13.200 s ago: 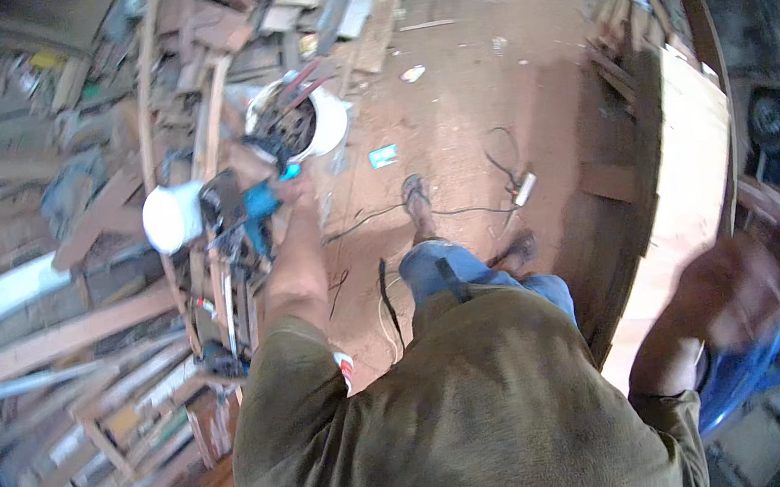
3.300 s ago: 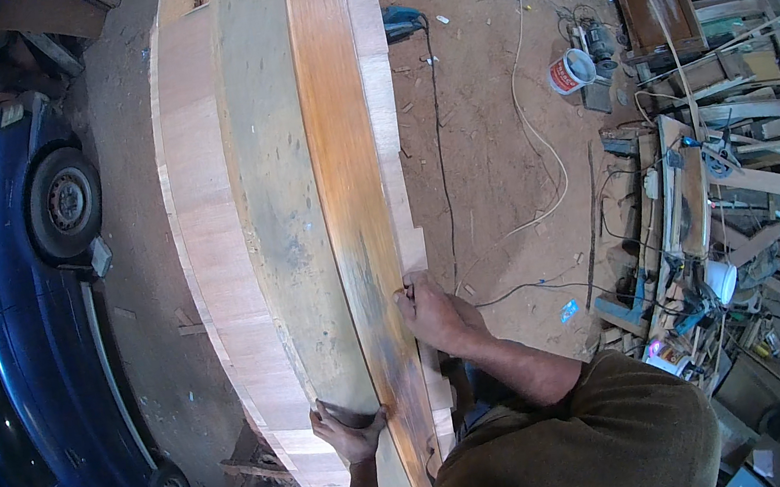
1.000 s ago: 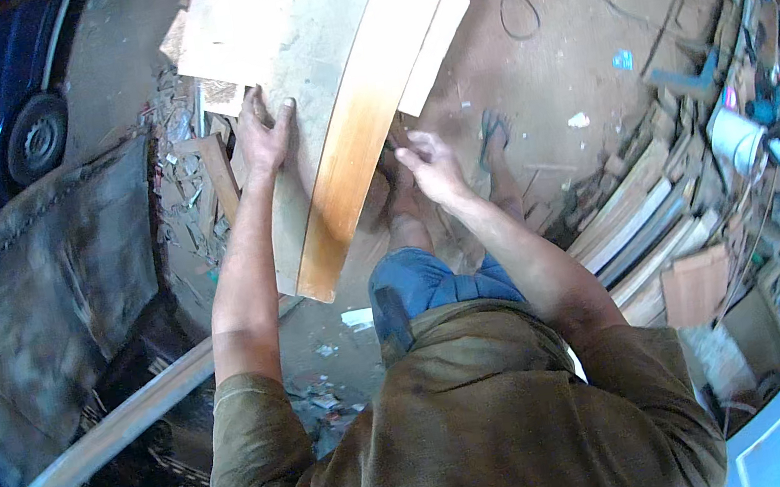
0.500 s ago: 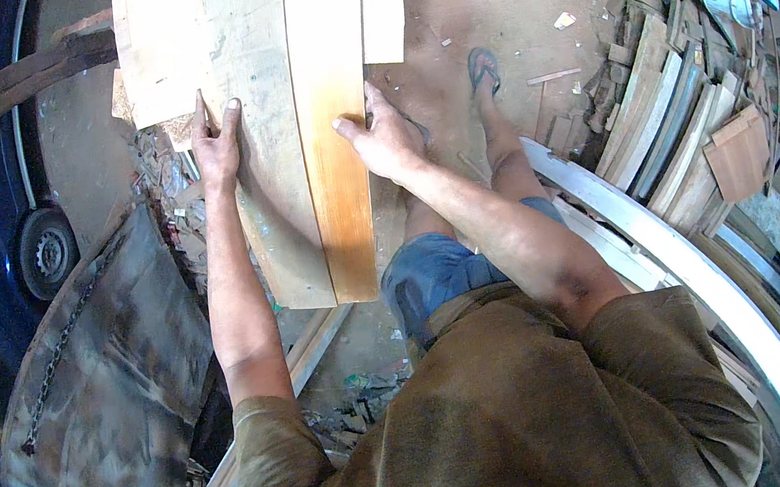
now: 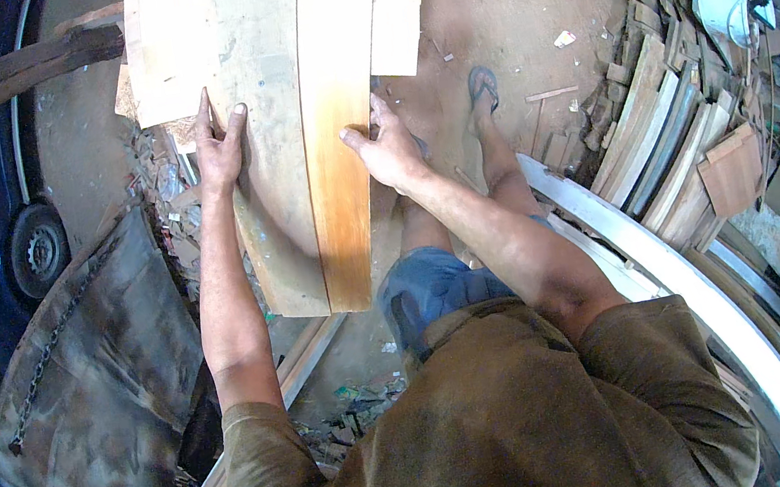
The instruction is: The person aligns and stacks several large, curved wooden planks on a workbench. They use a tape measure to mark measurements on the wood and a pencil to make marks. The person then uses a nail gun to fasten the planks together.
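Note:
Two long boards lie side by side in front of me, their near ends toward my body. The left one is a wide pale board [image 5: 271, 161], greyish and stained; the narrower orange-brown plank [image 5: 343, 210] lies along its right side. My left hand [image 5: 222, 152] grips the pale board's left edge, thumb on top and one finger stretched along the edge. On the plank's right edge is my right hand [image 5: 389, 152], its thumb over the top face and its other fingers partly hidden at the side. The boards' far parts are washed out by bright light.
Pale boards [image 5: 169, 55] lie beneath on the left. Stacked timber offcuts [image 5: 642, 118] and a long white beam [image 5: 673, 273] fill the right, near a white bucket [image 5: 723, 15]. At left are a dark sheet [image 5: 101, 384] with a chain and a blue vehicle's wheel [image 5: 39, 251].
The whole view has shifted slightly, and the boards' near ends appear a little lower. Both hands keep their hold on the board edges.

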Tool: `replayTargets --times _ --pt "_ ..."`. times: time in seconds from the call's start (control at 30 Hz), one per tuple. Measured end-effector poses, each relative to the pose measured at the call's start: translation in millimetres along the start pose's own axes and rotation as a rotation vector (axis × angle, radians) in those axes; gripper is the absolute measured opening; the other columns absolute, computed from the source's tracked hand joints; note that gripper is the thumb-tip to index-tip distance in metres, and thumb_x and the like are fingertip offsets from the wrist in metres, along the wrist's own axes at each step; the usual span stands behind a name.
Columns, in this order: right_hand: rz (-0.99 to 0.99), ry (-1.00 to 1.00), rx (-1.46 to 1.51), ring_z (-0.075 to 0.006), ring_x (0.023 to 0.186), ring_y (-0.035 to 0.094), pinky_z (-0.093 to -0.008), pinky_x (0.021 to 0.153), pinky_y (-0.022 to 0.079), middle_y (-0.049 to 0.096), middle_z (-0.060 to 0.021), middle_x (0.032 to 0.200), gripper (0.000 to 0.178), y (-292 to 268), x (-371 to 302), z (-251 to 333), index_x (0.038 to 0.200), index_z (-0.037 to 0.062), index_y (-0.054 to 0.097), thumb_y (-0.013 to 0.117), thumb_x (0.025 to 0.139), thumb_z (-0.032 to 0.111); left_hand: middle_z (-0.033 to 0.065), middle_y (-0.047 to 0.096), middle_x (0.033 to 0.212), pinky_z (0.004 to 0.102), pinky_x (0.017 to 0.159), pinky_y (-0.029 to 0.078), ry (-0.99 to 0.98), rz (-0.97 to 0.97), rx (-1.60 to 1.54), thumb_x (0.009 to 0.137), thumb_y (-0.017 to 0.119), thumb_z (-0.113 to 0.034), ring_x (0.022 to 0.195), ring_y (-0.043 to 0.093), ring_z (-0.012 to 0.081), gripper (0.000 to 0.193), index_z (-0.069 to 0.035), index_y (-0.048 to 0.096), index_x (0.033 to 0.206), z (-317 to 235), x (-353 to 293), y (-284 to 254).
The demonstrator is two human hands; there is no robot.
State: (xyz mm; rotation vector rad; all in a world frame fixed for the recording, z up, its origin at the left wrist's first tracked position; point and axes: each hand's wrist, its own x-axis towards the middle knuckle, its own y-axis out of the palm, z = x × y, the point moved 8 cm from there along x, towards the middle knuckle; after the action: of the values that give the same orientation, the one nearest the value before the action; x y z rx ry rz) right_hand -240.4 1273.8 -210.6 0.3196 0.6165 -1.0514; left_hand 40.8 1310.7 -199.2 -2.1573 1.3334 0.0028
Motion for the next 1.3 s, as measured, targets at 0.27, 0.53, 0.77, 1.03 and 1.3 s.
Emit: replayTargets --times 0.27,0.53,0.77,1.03,1.3 --pt "0.002 0.12 0.011 -0.0237 0.112 0.064 -0.0333 0.098 0.049 0.066 -0.0182 0.123 0.064 -1 -3 -9 0.145 -0.0014 0.037 0.068 0.09 0.009 0.0253 0.041 0.15 0.0397 0.117 0.031 0.002 0.022 0.029 0.093 0.07 -0.027 0.14 0.04 0.0288 0.079 0.007 0.029 0.151 -1 -1 -1" --pt "-0.026 0.066 -0.15 -0.0195 0.111 0.066 -0.0358 0.099 0.048 0.069 -0.008 0.122 0.065 -3 3 -23 0.146 0.0068 0.04 0.068 0.091 0.029 0.0271 0.042 0.149 0.0389 0.116 0.032 0.001 0.022 -0.021 0.093 0.07 -0.027 0.139 0.04 0.0291 0.079 0.01 0.03 0.15 -7 -3 4" --pt "-0.06 0.075 -0.039 -0.0206 0.115 0.064 -0.0361 0.102 0.045 0.068 -0.0087 0.126 0.066 0 7 -40 0.145 0.0072 0.042 0.069 0.09 0.031 0.0279 0.042 0.149 0.0388 0.115 0.034 0.048 -0.029 0.106 0.092 0.072 -0.029 0.138 0.043 0.0314 0.082 0.005 0.029 0.152 5 -1 0" --pt "-0.024 0.063 -0.011 -0.0221 0.113 0.064 -0.0357 0.099 0.047 0.067 -0.0121 0.124 0.067 2 4 -24 0.147 0.003 0.037 0.069 0.091 0.021 0.0262 0.045 0.148 0.0379 0.114 0.037 0.018 0.007 -0.002 0.091 0.073 -0.029 0.137 0.045 0.0288 0.082 0.004 0.03 0.152 10 0 1" --pt "-0.036 0.12 -0.059 -0.0227 0.117 0.063 -0.0358 0.102 0.046 0.067 -0.0124 0.126 0.064 -1 -1 -18 0.146 0.0066 0.041 0.069 0.091 0.023 0.025 0.047 0.146 0.0366 0.112 0.039 -0.021 -0.006 -0.044 0.092 0.072 -0.027 0.133 0.048 0.0272 0.08 0.004 0.029 0.153 9 -1 4"
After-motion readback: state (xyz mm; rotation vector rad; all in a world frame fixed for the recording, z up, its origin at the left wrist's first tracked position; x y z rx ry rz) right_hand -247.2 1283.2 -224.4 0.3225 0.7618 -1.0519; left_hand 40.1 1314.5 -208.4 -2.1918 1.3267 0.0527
